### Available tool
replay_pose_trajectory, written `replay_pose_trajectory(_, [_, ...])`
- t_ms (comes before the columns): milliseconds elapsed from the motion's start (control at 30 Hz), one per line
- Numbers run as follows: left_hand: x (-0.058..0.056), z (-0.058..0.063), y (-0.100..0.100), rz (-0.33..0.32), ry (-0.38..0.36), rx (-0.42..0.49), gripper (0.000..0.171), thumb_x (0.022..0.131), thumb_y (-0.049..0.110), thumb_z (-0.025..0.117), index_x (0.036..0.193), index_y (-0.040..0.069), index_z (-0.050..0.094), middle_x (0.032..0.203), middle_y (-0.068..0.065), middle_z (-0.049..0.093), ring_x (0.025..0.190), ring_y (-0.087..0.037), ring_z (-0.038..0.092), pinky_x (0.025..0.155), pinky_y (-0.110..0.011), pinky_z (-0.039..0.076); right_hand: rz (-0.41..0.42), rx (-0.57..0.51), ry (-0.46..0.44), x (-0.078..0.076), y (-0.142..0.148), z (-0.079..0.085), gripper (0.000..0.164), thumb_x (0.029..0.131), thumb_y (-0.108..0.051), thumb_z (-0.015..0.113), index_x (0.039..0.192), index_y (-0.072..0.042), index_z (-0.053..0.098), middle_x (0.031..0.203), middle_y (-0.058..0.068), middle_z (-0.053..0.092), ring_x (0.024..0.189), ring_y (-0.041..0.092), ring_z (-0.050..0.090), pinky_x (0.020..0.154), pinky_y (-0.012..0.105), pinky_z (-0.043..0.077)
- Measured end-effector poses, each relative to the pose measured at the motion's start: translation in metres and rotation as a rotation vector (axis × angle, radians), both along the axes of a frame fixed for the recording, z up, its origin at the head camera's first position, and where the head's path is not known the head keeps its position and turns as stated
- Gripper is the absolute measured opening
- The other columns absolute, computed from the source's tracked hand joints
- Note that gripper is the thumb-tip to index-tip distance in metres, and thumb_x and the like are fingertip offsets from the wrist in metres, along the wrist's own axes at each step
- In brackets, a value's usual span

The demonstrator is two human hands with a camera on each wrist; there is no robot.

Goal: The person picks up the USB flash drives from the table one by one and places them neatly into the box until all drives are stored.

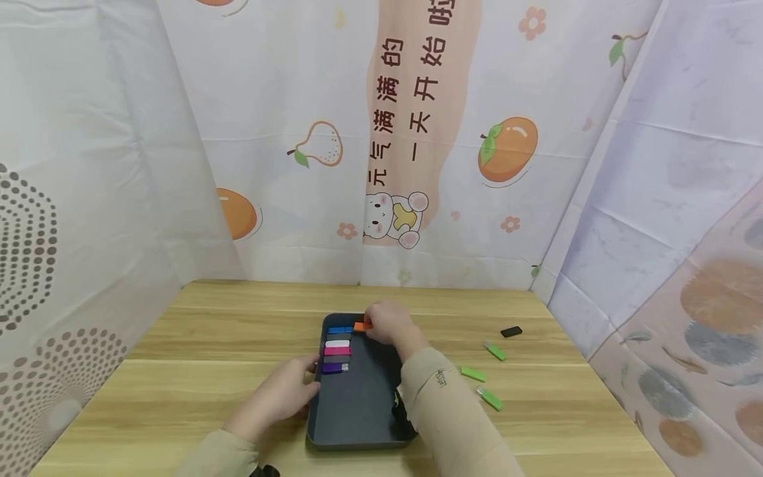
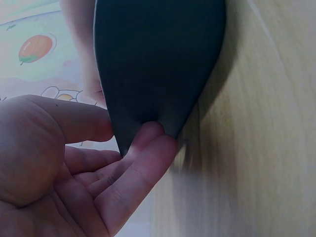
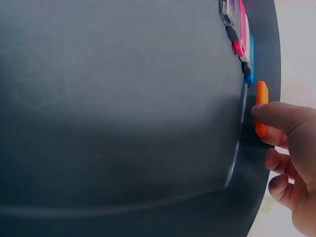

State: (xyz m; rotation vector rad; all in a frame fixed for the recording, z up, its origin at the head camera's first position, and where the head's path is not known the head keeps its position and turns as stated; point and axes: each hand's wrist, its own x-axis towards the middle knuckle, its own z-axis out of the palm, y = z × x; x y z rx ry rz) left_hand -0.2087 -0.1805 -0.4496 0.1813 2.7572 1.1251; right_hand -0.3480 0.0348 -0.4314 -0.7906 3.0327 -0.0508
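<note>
Currently, lower centre: right hand [image 1: 389,322] pinches orange stick [image 1: 361,326]; left hand [image 1: 289,389] grips tray [image 1: 360,417] at left. Best align squarely beside blue stick [image 1: 340,330].

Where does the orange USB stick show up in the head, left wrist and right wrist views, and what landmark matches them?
Head: below centre, the orange USB stick is in the right hand, at the far end of the dark tray.
Left wrist: not in it.
Right wrist: right of centre, pinched by the thumb.
Shared landmark: the dark tray.
</note>
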Motion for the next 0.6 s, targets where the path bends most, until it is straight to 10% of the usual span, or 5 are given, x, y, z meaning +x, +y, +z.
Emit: replay_pose_trajectory(600, [-0.001,-0.002,0.001,-0.005,0.038,-0.015,0.053,0.093,0.006,0.069,0.142,-0.007,0.053,0.124,-0.02,0.067,0.118,-0.034,0.062,0.1,-0.06,0.049,-0.047,0.072,0.004,0.0,-0.009,-0.014,0.009,0.094,-0.028,0.075,0.093,-0.019,0.075,0.087,-0.002,0.062,0.079,0.018,0.055,0.075,0.034,0.053])
